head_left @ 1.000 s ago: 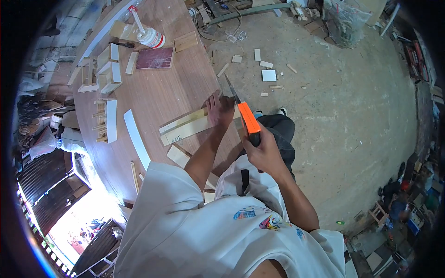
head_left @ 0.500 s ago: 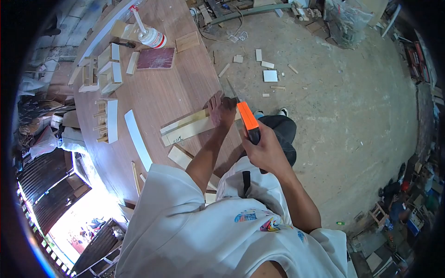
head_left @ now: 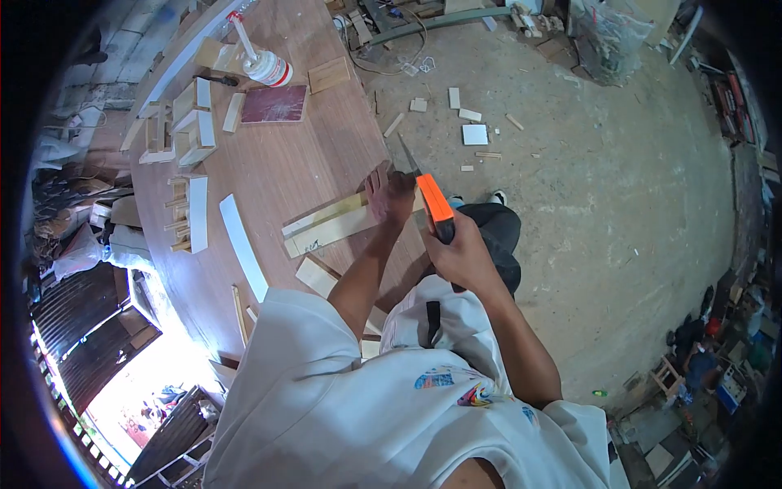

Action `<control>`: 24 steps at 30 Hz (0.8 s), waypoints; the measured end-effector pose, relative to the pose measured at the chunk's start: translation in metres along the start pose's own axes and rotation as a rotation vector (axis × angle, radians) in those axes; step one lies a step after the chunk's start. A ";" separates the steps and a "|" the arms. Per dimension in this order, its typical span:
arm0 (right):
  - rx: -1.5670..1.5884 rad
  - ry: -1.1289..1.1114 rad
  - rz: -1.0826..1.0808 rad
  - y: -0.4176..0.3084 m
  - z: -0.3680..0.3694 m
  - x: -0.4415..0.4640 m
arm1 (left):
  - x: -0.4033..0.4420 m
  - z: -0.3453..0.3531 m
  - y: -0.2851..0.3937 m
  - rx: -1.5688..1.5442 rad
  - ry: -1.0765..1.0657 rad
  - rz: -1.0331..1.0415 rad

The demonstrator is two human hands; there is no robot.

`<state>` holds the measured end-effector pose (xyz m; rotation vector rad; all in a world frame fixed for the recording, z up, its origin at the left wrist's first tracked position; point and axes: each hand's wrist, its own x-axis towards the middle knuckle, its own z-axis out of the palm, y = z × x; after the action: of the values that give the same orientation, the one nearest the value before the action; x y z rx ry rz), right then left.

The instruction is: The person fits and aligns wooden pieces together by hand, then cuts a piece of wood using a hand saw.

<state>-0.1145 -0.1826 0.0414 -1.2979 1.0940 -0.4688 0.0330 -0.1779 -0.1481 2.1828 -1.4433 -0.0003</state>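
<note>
An orange and black handsaw (head_left: 435,198) is in my right hand (head_left: 463,254), whose fingers wrap round its handle. Its narrow blade points up past the table edge, close beside my left hand (head_left: 391,193). That hand presses down on pale wooden strips (head_left: 330,231) near the edge, fingers partly spread over the wood. Dark pencil marks show on the lower strip. Where the blade meets the wood is hidden by my left hand and the saw.
On the brown table (head_left: 269,171) are a white glue bottle (head_left: 269,68), a dark red board (head_left: 274,104), small wooden frames (head_left: 194,134) and a curved white strip (head_left: 242,248). Wood offcuts (head_left: 475,134) lie on the floor. People (head_left: 699,363) are at the far right.
The saw and my right hand have shifted slightly back and forth, now a little higher and to the left. My left hand stays on the wood.
</note>
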 end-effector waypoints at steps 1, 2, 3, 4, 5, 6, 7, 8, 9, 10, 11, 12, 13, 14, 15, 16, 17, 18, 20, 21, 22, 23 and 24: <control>0.004 -0.004 0.003 -0.002 0.000 -0.003 | -0.003 0.000 -0.002 -0.004 0.005 0.003; 0.051 -0.023 0.046 -0.006 -0.001 -0.007 | -0.004 0.001 -0.004 -0.001 0.001 0.002; 0.096 -0.041 0.089 -0.009 -0.002 -0.010 | -0.004 0.001 -0.003 0.011 -0.017 -0.009; 0.094 -0.042 0.090 -0.006 -0.002 -0.005 | -0.004 0.002 -0.002 0.022 -0.031 -0.021; 0.078 -0.034 0.096 -0.001 0.000 0.002 | -0.004 0.002 -0.001 0.021 -0.029 -0.022; 0.063 -0.028 0.100 0.001 0.001 0.006 | -0.003 0.000 -0.001 0.026 -0.033 -0.019; 0.063 -0.029 0.098 0.001 0.001 0.007 | -0.003 -0.001 0.000 0.032 -0.036 -0.014; 0.111 -0.042 0.097 -0.001 0.000 0.007 | -0.001 -0.002 0.000 0.034 -0.030 -0.016; 0.164 -0.052 0.103 -0.004 0.000 0.007 | -0.002 -0.002 -0.001 0.007 -0.036 -0.017; 0.166 -0.052 0.106 -0.007 -0.001 0.003 | -0.004 -0.002 -0.002 -0.021 -0.045 -0.017; 0.121 -0.070 0.096 -0.013 -0.003 0.000 | -0.003 -0.001 -0.003 -0.021 -0.047 -0.017; 0.075 -0.088 0.088 -0.015 -0.004 -0.003 | -0.002 0.000 -0.003 -0.015 -0.041 -0.006; 0.074 -0.088 0.093 -0.008 -0.001 -0.001 | -0.004 0.000 -0.003 -0.009 -0.035 0.006; 0.014 -0.048 0.043 0.005 0.003 0.007 | -0.004 -0.001 -0.002 -0.010 -0.035 0.005; -0.045 -0.009 -0.011 0.006 0.005 0.011 | -0.004 -0.002 -0.001 -0.002 -0.021 0.015; -0.045 -0.009 -0.014 0.004 0.004 0.009 | -0.003 -0.003 0.000 0.008 -0.007 0.024; -0.049 -0.006 -0.002 0.000 0.002 0.006 | 0.000 -0.002 0.000 0.010 -0.001 0.024; -0.051 -0.003 0.015 -0.005 0.002 0.004 | 0.001 -0.001 -0.002 0.009 -0.024 0.012; -0.025 -0.035 0.084 -0.006 0.001 0.000 | -0.006 -0.001 -0.004 0.009 -0.061 -0.002; -0.006 -0.063 0.141 -0.008 0.000 -0.001 | -0.005 -0.004 -0.002 0.008 -0.058 -0.004; -0.010 -0.063 0.140 -0.013 -0.001 0.001 | -0.003 -0.006 0.001 0.006 -0.049 -0.005; -0.003 -0.068 0.136 -0.019 -0.001 0.003 | -0.002 -0.005 0.000 0.005 -0.045 -0.007; 0.007 -0.069 0.135 -0.022 -0.001 0.003 | -0.002 -0.004 0.000 0.022 -0.037 0.001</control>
<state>-0.1073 -0.1915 0.0606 -1.2168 1.1126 -0.3241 0.0333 -0.1741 -0.1457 2.2106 -1.4714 -0.0241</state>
